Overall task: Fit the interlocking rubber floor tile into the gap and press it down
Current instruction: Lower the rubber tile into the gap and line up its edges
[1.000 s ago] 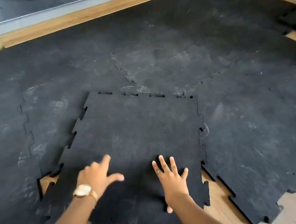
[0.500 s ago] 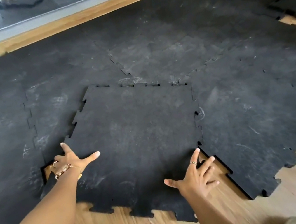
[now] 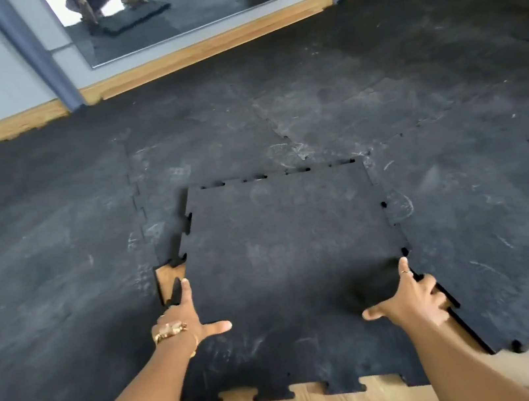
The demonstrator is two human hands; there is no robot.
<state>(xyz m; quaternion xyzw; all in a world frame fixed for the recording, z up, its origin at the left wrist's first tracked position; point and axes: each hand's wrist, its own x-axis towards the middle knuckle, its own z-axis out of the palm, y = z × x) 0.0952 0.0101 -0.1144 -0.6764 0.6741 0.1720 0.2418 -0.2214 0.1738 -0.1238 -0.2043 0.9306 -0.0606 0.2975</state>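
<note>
The left hand (image 3: pixel 185 320) and right hand (image 3: pixel 413 298) grip the rubber floor tile (image 3: pixel 287 266) by its side edges; it stretches ahead between them, left teeth not yet meshed, wood floor (image 3: pixel 169 276) showing beside the left fingers.

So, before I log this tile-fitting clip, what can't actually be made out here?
Head view only:
- Right hand: fingers motion-blurred, so their grip on the loose tile edge is unclear.
- Left hand: fingers hidden past the tile's left edge.
- Tile's underside and the floor beneath: covered by the tile.
- Mirror: reflection cropped by the top edge.
</note>
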